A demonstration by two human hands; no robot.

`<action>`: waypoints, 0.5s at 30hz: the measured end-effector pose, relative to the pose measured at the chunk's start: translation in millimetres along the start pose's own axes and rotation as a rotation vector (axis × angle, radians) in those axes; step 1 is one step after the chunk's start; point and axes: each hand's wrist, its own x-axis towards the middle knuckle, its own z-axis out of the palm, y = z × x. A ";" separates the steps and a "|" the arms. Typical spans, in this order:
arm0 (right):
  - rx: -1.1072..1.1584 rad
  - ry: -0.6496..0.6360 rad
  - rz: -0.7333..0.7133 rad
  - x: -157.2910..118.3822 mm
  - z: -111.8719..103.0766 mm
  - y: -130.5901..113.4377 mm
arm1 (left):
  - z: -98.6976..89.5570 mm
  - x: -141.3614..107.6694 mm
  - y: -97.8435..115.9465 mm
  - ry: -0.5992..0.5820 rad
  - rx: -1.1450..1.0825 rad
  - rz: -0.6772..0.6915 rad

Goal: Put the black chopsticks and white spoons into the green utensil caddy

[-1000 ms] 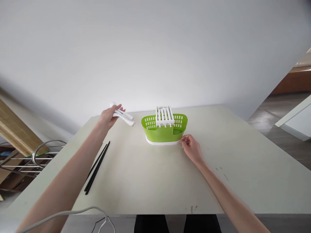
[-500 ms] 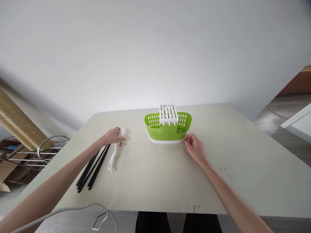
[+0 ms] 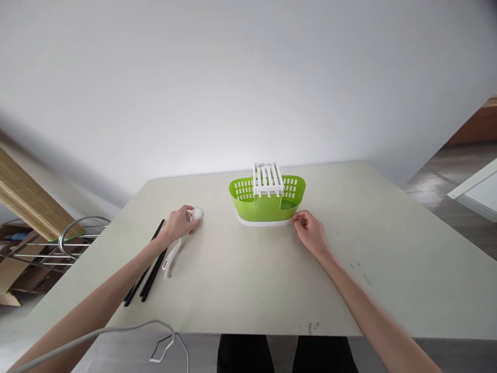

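Note:
My left hand [image 3: 179,225] is closed around the neck of a white spoon [image 3: 198,213], just behind its round bowl. The spoon's curved handle slants down toward me along the tabletop. Beside it lie several black chopsticks [image 3: 154,275], partly covered by my left hand and forearm. A green basket [image 3: 255,209] with oval ends, a white base and a white slatted rack [image 3: 268,178] across its middle stands upright at the table's centre. My right hand [image 3: 309,231] has its fingers curled and pinched at the right front edge of the white base.
The pale table [image 3: 248,290] backs against a white wall [image 3: 248,83]. A grey cable [image 3: 116,328] loops across the lower left. Beyond the left edge are a metal rack [image 3: 62,246], a bamboo mat [image 3: 34,197] and cardboard boxes [image 3: 10,272].
The spoon has turned slightly, with its handle end swinging left and its bowl showing more fully. My left hand has shifted a little over it. The right hand stays at the basket.

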 end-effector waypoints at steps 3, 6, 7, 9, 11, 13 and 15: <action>-0.011 -0.003 0.005 0.3 0.4 1.0 | 11.6 -8.9 -4.1 0.091 -0.010 -0.003; -0.011 -0.006 0.006 0.5 0.5 1.6 | 22.4 -13.0 -9.6 0.190 -0.044 -0.027; -0.014 -0.007 0.002 0.4 0.3 1.8 | 24.7 -13.7 -10.8 0.210 -0.066 -0.030; -0.021 -0.008 -0.009 0.1 0.0 1.9 | 26.5 -15.5 -11.4 0.229 -0.118 -0.032; -0.027 -0.008 -0.017 -0.2 -0.3 2.1 | 25.6 -18.3 -9.1 0.236 -0.169 -0.057; -0.027 -0.008 -0.019 -0.4 -0.4 2.1 | 23.6 -21.4 -5.1 0.227 -0.238 -0.117; -0.026 -0.009 -0.014 -0.5 -0.3 1.7 | 22.2 -22.9 -1.8 0.232 -0.349 -0.188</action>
